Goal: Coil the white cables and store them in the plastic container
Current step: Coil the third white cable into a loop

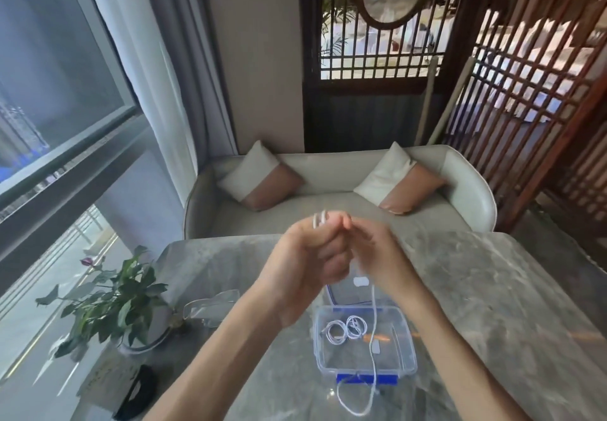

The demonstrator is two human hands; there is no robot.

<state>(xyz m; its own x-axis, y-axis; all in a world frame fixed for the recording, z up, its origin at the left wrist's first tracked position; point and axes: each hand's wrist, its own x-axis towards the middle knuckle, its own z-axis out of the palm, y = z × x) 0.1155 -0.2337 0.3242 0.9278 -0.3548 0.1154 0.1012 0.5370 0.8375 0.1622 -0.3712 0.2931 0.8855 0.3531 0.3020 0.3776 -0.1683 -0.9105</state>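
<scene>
white cable point(373, 312) is held up over the grey marble bench point(492, 289): the left hand point(305, 256) grips a few loops of it near the fingertips, and the right hand point(377, 253), touching the left, pinches the strand beside them. its free end hangs down across the clear plastic container point(408, 351) and loops onto the bench in front. two coiled cables point(345, 327) lie inside the container, towards its left.

Marble table point(492, 305), grey sofa point(328, 171) behind it.
Potted plant point(111, 302) at table's left edge; one cushion point(259, 177) at each sofa end; curtain point(154, 75) beside window point(49, 59); wooden lattice screen point(542, 75) far right.
</scene>
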